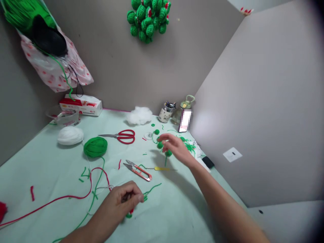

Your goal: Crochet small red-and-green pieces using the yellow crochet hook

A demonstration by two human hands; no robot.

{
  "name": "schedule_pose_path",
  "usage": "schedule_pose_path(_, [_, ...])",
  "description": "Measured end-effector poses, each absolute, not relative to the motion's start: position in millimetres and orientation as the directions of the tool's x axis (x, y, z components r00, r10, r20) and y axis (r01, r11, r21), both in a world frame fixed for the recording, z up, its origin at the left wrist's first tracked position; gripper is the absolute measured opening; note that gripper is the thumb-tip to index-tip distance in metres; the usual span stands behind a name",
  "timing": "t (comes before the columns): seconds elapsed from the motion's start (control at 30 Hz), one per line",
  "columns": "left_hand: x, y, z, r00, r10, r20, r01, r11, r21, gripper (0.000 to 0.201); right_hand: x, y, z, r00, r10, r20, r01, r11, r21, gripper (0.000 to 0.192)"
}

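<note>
My left hand (126,199) is closed on a small green-and-red crochet piece (129,214), most of it hidden under the fingers. A green yarn tail (154,187) sticks out past my thumb. Farther back, my right hand (174,145) hovers with bent fingers apart, nothing visible in them. Around it lie small green crochet balls (157,132), partly covered by the hand. Between both hands rest orange thread snips (140,172) and a yellow-handled crochet hook (162,168).
Red-handled scissors (126,136), a green yarn ball (95,147) and a white yarn ball (70,135) lie at left. White stuffing (139,115), a pen cup (165,113), a bottle (178,116) and a phone (185,120) line the back. Red yarn (68,196) trails across the left.
</note>
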State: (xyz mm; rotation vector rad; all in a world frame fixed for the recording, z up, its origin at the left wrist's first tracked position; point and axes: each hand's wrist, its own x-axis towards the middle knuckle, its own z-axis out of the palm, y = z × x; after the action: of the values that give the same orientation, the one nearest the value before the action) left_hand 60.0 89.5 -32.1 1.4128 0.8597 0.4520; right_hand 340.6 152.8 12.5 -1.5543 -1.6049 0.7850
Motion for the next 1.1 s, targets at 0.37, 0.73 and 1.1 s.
schedule_pose_path(0.37, [49.9,96.5,-27.0,0.614,0.771,-0.171,0.101,0.138,0.985,0.034,261.5,68.5,24.5,-0.501,0.824,-0.265,0.567,0.081,-0.820,0.024])
schedule_pose_path(0.73, [50.0,99.8,-27.5,0.573,0.816,-0.077,0.025,0.077,0.997,0.023,262.7,72.6,0.5,-0.427,0.884,-0.189,0.230,-0.096,-0.968,0.043])
schedule_pose_path(1.1, [54.7,101.1,-35.1,0.561,0.828,-0.018,0.081,-0.033,0.996,0.011,254.4,62.5,-3.7,-0.392,0.910,-0.136,0.210,-0.056,-0.976,0.033])
